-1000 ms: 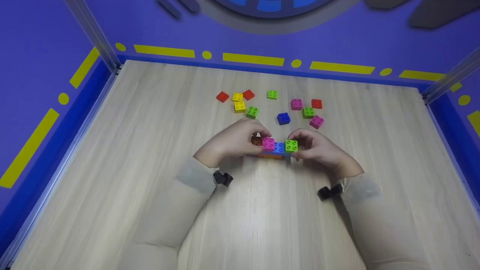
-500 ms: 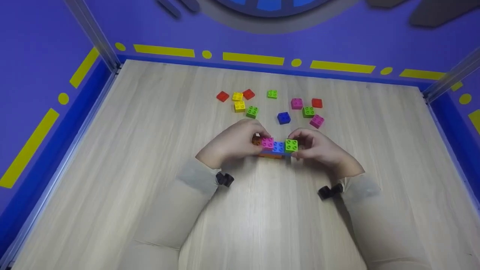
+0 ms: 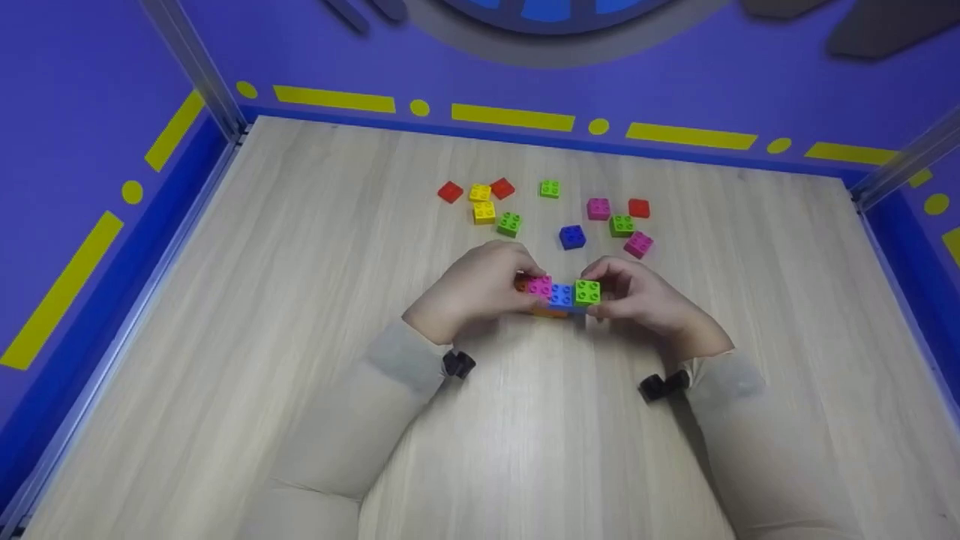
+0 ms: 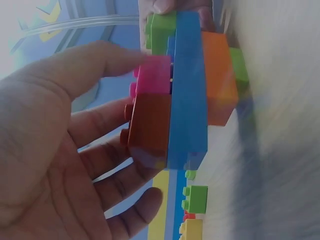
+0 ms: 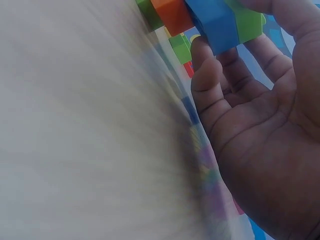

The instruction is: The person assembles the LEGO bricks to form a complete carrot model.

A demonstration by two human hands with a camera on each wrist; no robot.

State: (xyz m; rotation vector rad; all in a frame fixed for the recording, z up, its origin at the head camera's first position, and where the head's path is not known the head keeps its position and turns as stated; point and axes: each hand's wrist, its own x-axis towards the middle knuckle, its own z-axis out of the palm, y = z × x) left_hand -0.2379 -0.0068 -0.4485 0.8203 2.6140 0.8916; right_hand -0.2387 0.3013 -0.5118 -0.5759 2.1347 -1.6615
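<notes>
Both hands hold one stack of toy building bricks just above the table. My left hand (image 3: 487, 285) pinches the pink brick (image 4: 154, 75), its thumb at the near side and the other fingers behind. A reddish-brown brick (image 4: 149, 127) sits beside the pink one on a long blue brick (image 4: 189, 100). A thin dark gap shows between pink and blue. My right hand (image 3: 641, 296) grips the stack's right end at the upper green brick (image 3: 587, 292). Bare blue studs lie between pink and green. Under the blue brick are an orange brick (image 4: 220, 85) and a lower green brick (image 4: 240, 70).
Loose bricks lie behind the hands: a dark blue brick (image 3: 572, 237), yellow ones (image 3: 484, 213), green ones (image 3: 509, 224), pink ones (image 3: 598, 208) and flat red ones (image 3: 450, 192). Blue-purple panels (image 3: 517, 82) wall in the wooden table (image 3: 315, 225) at the back and sides.
The left hand has shifted slightly right, its thumb covering more of the pink brick's front. The head view has moved a little. The right hand keeps its hold, and the loose bricks lie as before.
</notes>
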